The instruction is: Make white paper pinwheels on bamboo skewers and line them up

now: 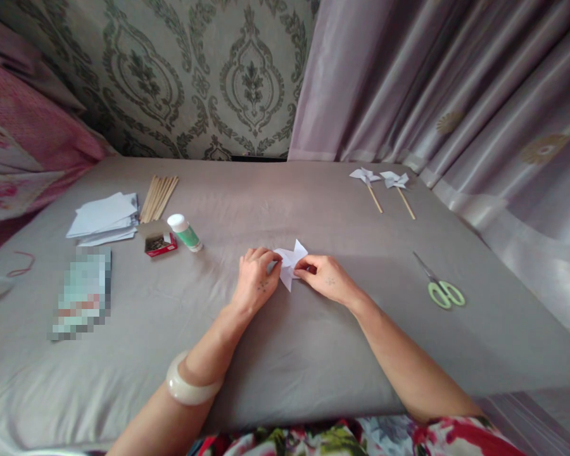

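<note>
A white paper pinwheel (291, 258) with folded, pointed blades is between my two hands, just above or on the grey cloth (294, 354). My left hand (258, 277) pinches its left side, fingers closed and curled. From the right, my right hand (327, 276) grips the opposite side between thumb and fingers. No stick shows on this pinwheel. Left of my hands stands a glue bottle (186, 234) with a white cap and green label, leaning in view. Beside it sits a small red box (160, 244) of tiny metal pieces.
Wooden sticks (158, 199) lie behind the box, next to a stack of white paper (105, 215). Two finished-looking pinwheels on sticks (374, 196) rest at the back right. Green-handled scissors (441, 288) lie at the right. A blurred-out packet (83, 294) is at the left.
</note>
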The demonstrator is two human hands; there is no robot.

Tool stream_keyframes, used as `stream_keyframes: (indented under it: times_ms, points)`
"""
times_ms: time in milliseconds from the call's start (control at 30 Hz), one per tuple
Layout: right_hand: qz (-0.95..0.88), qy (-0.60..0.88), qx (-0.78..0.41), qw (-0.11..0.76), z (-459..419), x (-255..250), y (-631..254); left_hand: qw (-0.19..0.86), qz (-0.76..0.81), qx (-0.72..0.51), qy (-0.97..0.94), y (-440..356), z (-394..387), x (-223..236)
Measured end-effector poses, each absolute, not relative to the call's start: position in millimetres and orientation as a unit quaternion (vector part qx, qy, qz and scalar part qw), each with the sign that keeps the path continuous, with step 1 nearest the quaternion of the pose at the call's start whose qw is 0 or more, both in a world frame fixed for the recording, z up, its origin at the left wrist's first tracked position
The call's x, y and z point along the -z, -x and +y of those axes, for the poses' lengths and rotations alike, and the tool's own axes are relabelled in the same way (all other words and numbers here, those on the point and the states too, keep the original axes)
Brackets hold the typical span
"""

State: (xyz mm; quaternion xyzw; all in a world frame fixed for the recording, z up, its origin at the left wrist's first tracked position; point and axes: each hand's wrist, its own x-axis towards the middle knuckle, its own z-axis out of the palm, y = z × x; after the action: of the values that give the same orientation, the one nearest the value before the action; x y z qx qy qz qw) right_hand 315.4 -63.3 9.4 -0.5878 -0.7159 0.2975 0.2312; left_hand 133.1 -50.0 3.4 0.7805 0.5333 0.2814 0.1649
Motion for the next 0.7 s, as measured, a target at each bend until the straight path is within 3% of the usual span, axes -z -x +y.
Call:
stream_keyframes:
  times_ms: [233,700]
  points:
    - [-0.698,0.61,-0.294,0.234,-66.1,-4.3,-313.1,0.118,0.466,-0.2,-0.854,-137.8,-55.6,1.4]
    - [-0.673,0.661,-0.232,0.238,-72.3,2.4,-303.3,0.062,0.413,-0.183,-0.89,-136.1,-55.4,4.1]
